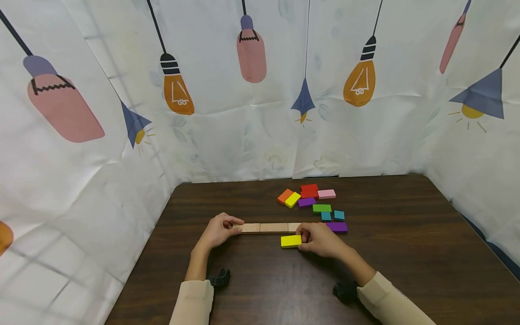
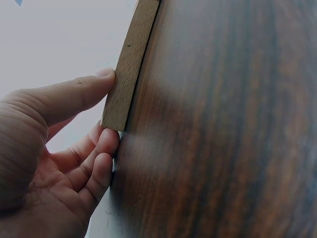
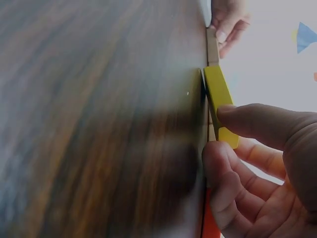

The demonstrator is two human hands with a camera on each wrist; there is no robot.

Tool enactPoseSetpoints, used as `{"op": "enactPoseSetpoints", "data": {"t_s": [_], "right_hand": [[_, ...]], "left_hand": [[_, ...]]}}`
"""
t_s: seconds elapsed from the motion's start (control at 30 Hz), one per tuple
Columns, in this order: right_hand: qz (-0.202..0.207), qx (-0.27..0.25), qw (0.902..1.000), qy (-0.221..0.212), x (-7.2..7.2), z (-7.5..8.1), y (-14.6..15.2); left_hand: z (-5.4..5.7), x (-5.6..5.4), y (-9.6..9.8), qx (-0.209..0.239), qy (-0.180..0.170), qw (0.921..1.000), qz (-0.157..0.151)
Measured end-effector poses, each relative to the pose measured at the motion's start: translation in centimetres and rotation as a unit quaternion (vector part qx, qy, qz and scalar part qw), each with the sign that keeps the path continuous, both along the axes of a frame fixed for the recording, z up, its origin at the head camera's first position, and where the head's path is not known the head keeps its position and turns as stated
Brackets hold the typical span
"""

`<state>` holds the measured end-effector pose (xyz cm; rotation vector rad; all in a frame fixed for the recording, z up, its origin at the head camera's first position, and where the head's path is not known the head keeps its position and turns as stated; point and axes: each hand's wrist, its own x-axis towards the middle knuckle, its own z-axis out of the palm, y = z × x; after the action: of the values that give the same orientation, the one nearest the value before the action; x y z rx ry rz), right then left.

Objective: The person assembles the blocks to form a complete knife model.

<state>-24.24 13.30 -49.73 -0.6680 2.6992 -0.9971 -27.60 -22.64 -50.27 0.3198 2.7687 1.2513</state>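
Observation:
A row of plain wooden blocks [image 1: 273, 228] lies end to end across the table. At its left end my left hand [image 1: 216, 232] pinches the outermost wooden block [image 2: 130, 69], thumb against its side and fingertips by its end. My right hand [image 1: 323, 240] holds a yellow block [image 1: 290, 241] by its right end, just in front of the row. In the right wrist view this yellow block [image 3: 220, 91] looks slightly tilted between thumb and fingers. Behind the right hand the row is partly hidden; a purple block [image 1: 338, 227] shows at its right.
Farther back on the dark wooden table [image 1: 227, 198] lie loose blocks: orange [image 1: 285, 196], yellow [image 1: 292, 200], red [image 1: 309, 190], pink [image 1: 327, 194], purple [image 1: 306, 202], green [image 1: 322, 208] and two teal ones [image 1: 339, 215]. A patterned curtain [image 1: 260, 135] hangs behind the table.

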Motion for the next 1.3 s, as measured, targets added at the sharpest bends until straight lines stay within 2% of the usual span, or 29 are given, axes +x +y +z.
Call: {"op": "enactPoseSetpoints", "data": {"t_s": [0.23, 0.53, 1.3], "right_hand": [[-0.01, -0.008, 0.9998, -0.013, -0.2, 0.1, -1.0], [-0.008, -0.014, 0.9999, 0.0, -0.2, -0.1, -1.4], [-0.016, -0.026, 0.9995, -0.009, -0.7, 0.1, -2.6]], "left_hand": [[0.1, 0.0, 0.0, 0.001, -0.003, 1.0, 0.002], [0.1, 0.0, 0.0, -0.001, -0.001, 1.0, -0.001], [0.3, 0.3, 0.1, 0.002, -0.004, 1.0, 0.0]]}}
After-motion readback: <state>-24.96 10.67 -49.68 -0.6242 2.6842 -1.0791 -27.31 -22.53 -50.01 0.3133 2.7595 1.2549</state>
